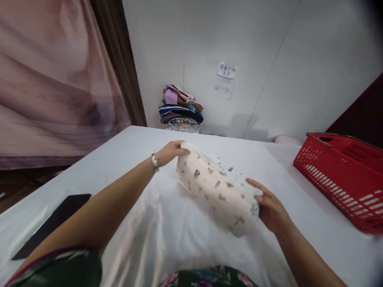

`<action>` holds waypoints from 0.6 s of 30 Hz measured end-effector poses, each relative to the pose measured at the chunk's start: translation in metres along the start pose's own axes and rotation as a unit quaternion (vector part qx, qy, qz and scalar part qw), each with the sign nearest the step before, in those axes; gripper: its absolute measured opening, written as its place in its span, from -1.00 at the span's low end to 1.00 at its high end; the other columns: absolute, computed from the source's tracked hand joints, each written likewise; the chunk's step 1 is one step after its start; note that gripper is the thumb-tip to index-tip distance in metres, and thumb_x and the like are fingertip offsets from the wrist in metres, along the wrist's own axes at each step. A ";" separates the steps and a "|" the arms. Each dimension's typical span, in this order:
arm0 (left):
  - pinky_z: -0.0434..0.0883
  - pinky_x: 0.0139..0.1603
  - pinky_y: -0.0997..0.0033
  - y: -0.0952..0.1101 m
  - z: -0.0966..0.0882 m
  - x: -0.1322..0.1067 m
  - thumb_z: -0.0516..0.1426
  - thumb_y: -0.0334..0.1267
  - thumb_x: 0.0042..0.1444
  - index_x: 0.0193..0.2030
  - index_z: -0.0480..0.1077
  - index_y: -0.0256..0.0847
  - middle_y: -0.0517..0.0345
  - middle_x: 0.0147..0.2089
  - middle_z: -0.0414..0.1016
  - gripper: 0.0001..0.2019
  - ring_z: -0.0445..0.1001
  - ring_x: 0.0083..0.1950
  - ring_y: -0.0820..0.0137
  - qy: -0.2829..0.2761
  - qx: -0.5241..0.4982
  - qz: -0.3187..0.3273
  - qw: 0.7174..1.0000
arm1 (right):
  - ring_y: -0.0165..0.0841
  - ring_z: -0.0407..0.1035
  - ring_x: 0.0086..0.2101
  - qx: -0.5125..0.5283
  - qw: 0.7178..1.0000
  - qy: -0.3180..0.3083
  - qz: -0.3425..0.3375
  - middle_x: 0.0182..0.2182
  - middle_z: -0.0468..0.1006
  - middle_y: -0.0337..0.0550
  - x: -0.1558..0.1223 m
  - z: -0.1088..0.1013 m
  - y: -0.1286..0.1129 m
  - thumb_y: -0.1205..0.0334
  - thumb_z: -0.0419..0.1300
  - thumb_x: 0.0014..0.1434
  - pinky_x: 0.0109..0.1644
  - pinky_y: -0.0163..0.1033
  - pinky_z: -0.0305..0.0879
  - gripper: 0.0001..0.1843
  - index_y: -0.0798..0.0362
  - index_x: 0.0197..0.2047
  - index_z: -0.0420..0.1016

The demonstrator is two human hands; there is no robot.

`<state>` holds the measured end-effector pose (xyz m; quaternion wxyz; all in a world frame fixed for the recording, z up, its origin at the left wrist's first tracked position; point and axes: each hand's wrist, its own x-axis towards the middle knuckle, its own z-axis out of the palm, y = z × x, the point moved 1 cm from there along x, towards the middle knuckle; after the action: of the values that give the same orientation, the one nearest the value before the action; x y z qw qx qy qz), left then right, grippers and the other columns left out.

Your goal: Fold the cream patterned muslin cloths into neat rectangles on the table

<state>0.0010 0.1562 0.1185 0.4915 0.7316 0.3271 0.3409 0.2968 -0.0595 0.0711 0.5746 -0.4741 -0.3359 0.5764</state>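
Note:
A folded white cloth with small grey and brown prints (217,187) is held just above the white table (143,231). My left hand (172,152) grips its far left end, fingers curled over the edge; a watch sits on that wrist. At the cloth's near right end, my right hand (269,209) is closed on it, thumb on top.
A red plastic basket (344,179) stands at the right of the table. A stack of folded colourful clothes (181,109) lies at the far edge against the white wall, under two paper notes (226,71). A flat black object (50,227) lies near the left edge. A pink curtain (54,79) hangs left.

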 end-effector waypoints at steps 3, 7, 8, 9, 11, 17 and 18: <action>0.35 -0.17 0.37 -0.009 0.026 0.065 0.19 -0.11 -0.17 -0.30 0.39 -0.27 0.15 -0.31 0.47 -0.69 0.41 -0.24 0.36 0.011 -0.016 0.011 1.000 | -0.34 0.39 -0.48 0.003 0.998 0.054 -0.022 -0.38 0.56 -0.21 0.034 -0.025 -0.018 0.23 0.23 -0.12 -0.43 -0.28 0.25 -0.44 -0.06 0.04 0.37; 0.33 -0.34 0.43 -0.032 0.057 0.120 0.16 -0.12 -0.20 -0.41 0.36 -0.24 0.22 -0.45 0.41 -0.75 0.38 -0.37 0.39 0.032 0.047 -0.061 0.997 | -0.38 0.37 -0.51 0.008 0.996 0.088 -0.007 -0.38 0.56 -0.24 0.072 -0.054 -0.020 0.26 0.17 -0.10 -0.46 -0.31 0.23 -0.49 -0.06 0.00 0.39; 0.31 -0.37 0.43 -0.039 0.063 0.128 0.15 -0.13 -0.20 -0.44 0.35 -0.24 0.24 -0.49 0.39 -0.78 0.37 -0.40 0.40 0.035 0.059 -0.074 0.995 | -0.38 0.37 -0.51 0.004 0.996 0.093 -0.001 -0.38 0.55 -0.24 0.078 -0.060 -0.018 0.25 0.16 -0.10 -0.47 -0.31 0.23 -0.50 -0.06 -0.01 0.40; 0.29 -0.40 0.44 -0.045 0.068 0.134 0.15 -0.14 -0.20 -0.47 0.34 -0.23 0.25 -0.52 0.36 -0.80 0.36 -0.42 0.40 0.037 0.066 -0.084 0.994 | -0.38 0.37 -0.51 0.000 0.995 0.097 0.004 -0.38 0.55 -0.24 0.084 -0.064 -0.015 0.25 0.16 -0.10 -0.47 -0.31 0.22 -0.52 -0.05 -0.03 0.41; 0.26 -0.43 0.43 -0.055 0.075 0.140 0.15 -0.16 -0.20 -0.50 0.33 -0.22 0.26 -0.56 0.32 -0.83 0.33 -0.46 0.40 0.041 0.076 -0.101 0.991 | -0.38 0.37 -0.51 -0.004 0.994 0.106 0.015 -0.39 0.56 -0.23 0.094 -0.071 -0.009 0.26 0.16 -0.10 -0.49 -0.32 0.22 -0.55 -0.03 -0.06 0.42; 0.21 -0.43 0.40 -0.077 0.082 0.146 0.16 -0.19 -0.19 -0.58 0.28 -0.20 0.25 -0.61 0.24 -0.84 0.28 -0.49 0.40 0.053 0.105 -0.132 0.984 | -0.35 0.42 -0.43 0.012 0.993 0.111 0.041 -0.31 0.56 -0.21 0.109 -0.079 0.005 0.22 0.20 -0.08 -0.45 -0.30 0.29 -0.57 -0.04 -0.06 0.42; 0.21 -0.43 0.39 -0.080 0.082 0.147 0.15 -0.19 -0.18 -0.58 0.28 -0.20 0.24 -0.61 0.24 -0.84 0.28 -0.49 0.40 0.054 0.107 -0.136 0.983 | -0.35 0.43 -0.41 0.015 0.993 0.113 0.042 -0.30 0.56 -0.22 0.110 -0.079 0.007 0.20 0.21 -0.07 -0.44 -0.29 0.31 -0.57 -0.05 -0.05 0.41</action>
<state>0.1382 0.2590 0.0461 0.4336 0.7092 0.4841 0.2732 0.3802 0.0357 0.0216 0.5914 -0.5407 -0.2401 0.5480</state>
